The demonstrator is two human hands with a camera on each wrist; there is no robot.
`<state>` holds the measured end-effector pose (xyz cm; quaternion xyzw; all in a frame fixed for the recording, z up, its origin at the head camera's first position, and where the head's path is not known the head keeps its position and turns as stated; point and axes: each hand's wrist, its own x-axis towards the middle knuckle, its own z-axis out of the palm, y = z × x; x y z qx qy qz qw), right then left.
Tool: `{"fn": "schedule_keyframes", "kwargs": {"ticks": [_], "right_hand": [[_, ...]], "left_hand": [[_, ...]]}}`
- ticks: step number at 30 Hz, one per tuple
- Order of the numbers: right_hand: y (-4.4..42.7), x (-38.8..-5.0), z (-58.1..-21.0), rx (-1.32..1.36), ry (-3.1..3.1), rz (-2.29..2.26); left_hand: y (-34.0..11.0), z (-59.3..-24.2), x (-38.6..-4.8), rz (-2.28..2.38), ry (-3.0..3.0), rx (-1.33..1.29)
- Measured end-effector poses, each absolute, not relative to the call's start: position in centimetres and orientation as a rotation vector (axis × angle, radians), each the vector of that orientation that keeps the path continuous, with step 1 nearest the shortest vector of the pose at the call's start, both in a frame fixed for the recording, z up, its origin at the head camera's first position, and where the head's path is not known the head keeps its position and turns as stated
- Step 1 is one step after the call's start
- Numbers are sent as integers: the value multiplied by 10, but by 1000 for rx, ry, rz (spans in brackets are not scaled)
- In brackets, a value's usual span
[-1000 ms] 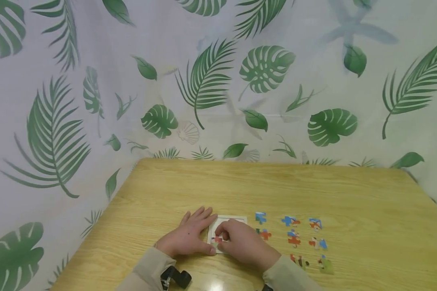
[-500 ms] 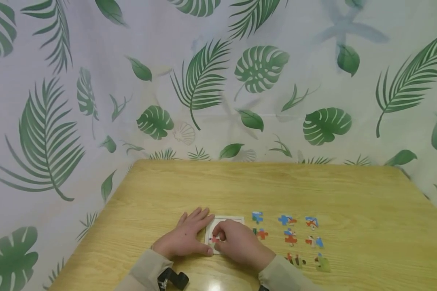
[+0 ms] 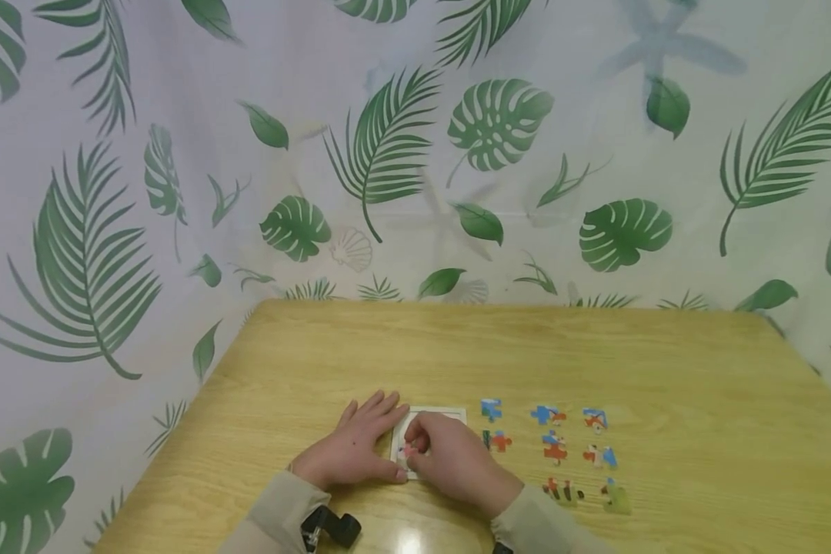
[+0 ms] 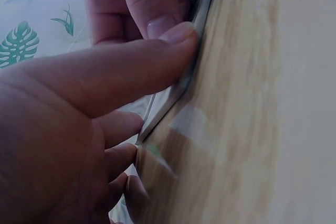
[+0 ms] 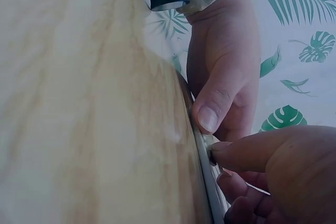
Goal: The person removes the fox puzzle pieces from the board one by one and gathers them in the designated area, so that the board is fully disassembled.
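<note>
A pale puzzle tray (image 3: 443, 409) with a raised rim lies flat near the front of the table. My left hand (image 3: 352, 452) rests at its left side with fingers spread, the thumb against the near left corner. Over the tray, my right hand (image 3: 459, 459) pinches a small red and green jigsaw piece (image 3: 408, 451) between thumb and curled fingers, close to the left rim. Most of the tray's inside is hidden by that hand. In the right wrist view, the edge of the piece (image 5: 211, 154) shows at the thumb tip, right by the tray's rim.
To the right of the tray, several loose jigsaw pieces (image 3: 554, 446) lie spaced out in rows on the wooden table (image 3: 305, 362). A black wrist camera (image 3: 339, 527) sits on the left sleeve. Behind the table hangs a leaf-patterned curtain (image 3: 402, 261).
The head view has shifted slightly. Both hands keep almost the same places at the tray, and a little less of the piece shows beside the right fingertips.
</note>
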<state>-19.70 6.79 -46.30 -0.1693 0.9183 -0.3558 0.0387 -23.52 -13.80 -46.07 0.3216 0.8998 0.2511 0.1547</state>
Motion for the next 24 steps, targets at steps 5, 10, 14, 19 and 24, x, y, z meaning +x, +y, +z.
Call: {"fn": "schedule_keyframes", "kwargs": {"ticks": [5, 10, 14, 19, 24], "right_hand": [[70, -198, -463, -537, 2827, -1108], [73, -198, -460, -541, 2787, -1200], [77, -196, -455, -536, 2730, -1246], [88, -197, -447, -505, 2670, -1280], [108, -201, -440, -455, 2610, -1306]], "left_hand": [[-137, -459, -234, 722, 2575, 922], [-138, -459, -233, 726, 2577, 915], [-138, -459, -233, 721, 2576, 918], [-137, -459, -233, 693, 2578, 905], [-137, -457, -235, 674, 2587, 903]]}}
